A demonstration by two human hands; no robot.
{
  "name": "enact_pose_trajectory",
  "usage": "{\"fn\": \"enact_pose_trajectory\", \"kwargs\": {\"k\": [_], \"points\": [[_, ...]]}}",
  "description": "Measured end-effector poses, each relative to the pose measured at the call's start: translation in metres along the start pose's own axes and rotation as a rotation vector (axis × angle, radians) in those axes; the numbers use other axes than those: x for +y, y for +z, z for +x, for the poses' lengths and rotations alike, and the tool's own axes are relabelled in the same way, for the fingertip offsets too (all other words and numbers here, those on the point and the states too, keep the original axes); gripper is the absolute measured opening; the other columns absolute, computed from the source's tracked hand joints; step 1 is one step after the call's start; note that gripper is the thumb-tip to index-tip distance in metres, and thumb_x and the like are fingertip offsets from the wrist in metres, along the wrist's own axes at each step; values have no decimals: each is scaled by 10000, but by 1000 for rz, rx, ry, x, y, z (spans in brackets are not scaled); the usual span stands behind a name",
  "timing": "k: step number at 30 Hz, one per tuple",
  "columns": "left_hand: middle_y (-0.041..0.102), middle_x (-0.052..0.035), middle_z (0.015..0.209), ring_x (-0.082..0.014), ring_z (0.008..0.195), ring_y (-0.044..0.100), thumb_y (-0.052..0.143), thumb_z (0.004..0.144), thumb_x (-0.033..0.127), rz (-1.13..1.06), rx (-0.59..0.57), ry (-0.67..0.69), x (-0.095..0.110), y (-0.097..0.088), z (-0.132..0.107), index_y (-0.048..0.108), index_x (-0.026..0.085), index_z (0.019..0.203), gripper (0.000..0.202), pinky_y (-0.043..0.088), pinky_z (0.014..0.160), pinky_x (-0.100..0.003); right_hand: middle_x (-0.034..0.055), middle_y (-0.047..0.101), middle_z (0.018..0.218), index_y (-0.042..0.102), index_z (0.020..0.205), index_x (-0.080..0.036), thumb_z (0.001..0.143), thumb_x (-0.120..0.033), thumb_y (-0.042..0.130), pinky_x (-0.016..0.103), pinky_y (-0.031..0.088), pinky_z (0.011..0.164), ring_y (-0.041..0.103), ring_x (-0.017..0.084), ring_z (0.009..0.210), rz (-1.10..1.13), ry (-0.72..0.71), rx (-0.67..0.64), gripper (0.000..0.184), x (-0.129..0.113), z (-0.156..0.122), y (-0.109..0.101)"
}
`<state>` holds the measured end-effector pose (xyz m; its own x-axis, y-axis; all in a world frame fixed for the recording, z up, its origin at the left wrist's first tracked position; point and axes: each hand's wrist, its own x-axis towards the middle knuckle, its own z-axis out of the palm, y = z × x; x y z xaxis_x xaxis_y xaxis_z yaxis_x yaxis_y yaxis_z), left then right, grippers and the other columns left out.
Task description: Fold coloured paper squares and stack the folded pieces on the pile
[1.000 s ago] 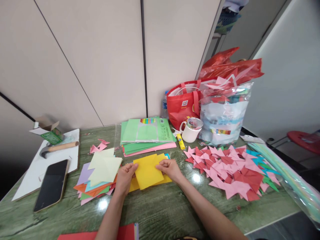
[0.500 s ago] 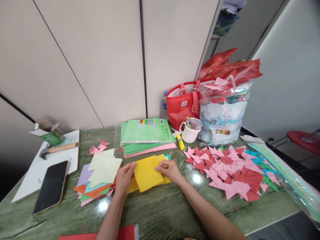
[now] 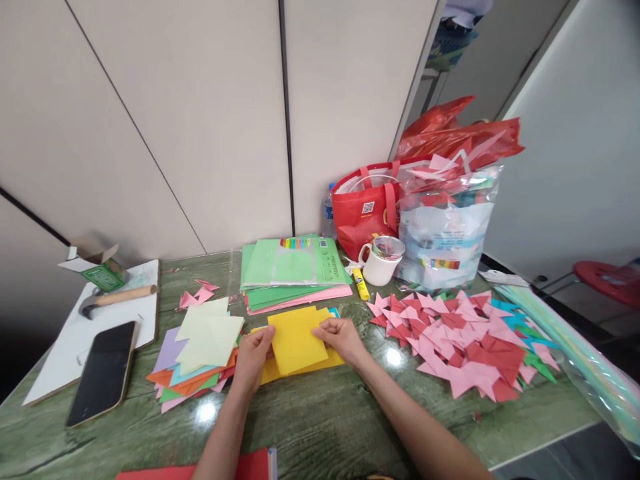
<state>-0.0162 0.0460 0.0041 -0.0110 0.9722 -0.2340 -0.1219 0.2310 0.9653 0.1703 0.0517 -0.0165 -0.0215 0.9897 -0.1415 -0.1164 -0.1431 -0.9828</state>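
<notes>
A yellow square sheet (image 3: 295, 340) lies on top of other yellow sheets (image 3: 325, 363) on the green table (image 3: 320, 413). My left hand (image 3: 254, 357) pinches its left edge with fingers curled. My right hand (image 3: 340, 337) pinches its right edge, fingers bent over the paper. Just left of my left hand lies a loose pile of coloured squares (image 3: 200, 353) with pale green sheets on top.
Folded pink and red paper shapes (image 3: 460, 343) cover the right side. A green paper pack (image 3: 295, 267), glue stick (image 3: 361, 283), white mug (image 3: 380, 263), red bag (image 3: 367, 207) and plastic bag (image 3: 445, 227) stand behind. Phone (image 3: 105, 370), clipboard (image 3: 75, 340) and hammer (image 3: 117, 298) lie left.
The top yellow sheet has turned a little and now sits squarer between my hands. Both hands have shifted only slightly along its edges.
</notes>
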Motion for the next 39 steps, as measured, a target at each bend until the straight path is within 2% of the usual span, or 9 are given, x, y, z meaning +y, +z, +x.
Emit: {"fn": "enact_pose_trajectory", "kwargs": {"k": [4,9,17,21,26,28,32,39], "points": [[397,54,436,-67,416,342,614,621,470,33,-102,-30,0,3,-3,463,148,443,397,300,416,-184,-47,507,419,568,534,-149,483,-450,719,190,326,386,402,63,376,57,2,33,341,2,2,-2],[368,56,452,-70,433,318,605,629,466,37,-143,-48,1,5,-5,448,155,459,388,308,435,-191,-25,550,454,587,546,-146,458,-463,730,197,346,393,443,80,400,92,14,63,358,3,4,-3],[251,59,448,-67,434,244,590,647,455,201,-42,132,-2,3,-2,344,167,412,447,222,400,-183,-24,570,477,593,556,-148,474,-438,733,199,349,397,449,79,403,110,14,51,332,4,3,-2],[260,59,439,-66,423,246,599,632,467,193,-23,131,-4,4,-1,359,166,409,446,211,387,-184,-34,549,450,586,544,-155,468,-446,732,202,344,390,444,82,393,102,10,65,334,4,3,-1],[311,65,416,-62,401,275,613,618,479,111,-59,51,-2,6,-3,399,161,405,438,262,374,-179,-20,571,473,588,546,-152,450,-453,740,203,351,393,465,90,409,123,12,80,351,4,4,-3],[379,57,417,-80,399,350,617,617,475,62,-121,-14,-1,7,-5,470,164,436,389,338,392,-197,-13,587,489,587,554,-152,441,-452,745,205,355,396,482,98,420,144,19,89,357,4,5,-3],[560,16,509,-163,475,545,612,629,472,1,-239,-145,1,9,-8,635,173,640,300,450,472,-281,-6,610,516,593,577,-151,446,-444,748,207,363,402,508,109,437,172,19,102,356,5,6,-5],[652,-21,615,-224,620,631,609,659,428,12,-237,-119,-1,7,-7,666,167,731,276,495,517,-319,-13,606,499,591,573,-151,463,-412,753,203,376,400,499,98,423,199,17,86,326,5,5,-3]]}}
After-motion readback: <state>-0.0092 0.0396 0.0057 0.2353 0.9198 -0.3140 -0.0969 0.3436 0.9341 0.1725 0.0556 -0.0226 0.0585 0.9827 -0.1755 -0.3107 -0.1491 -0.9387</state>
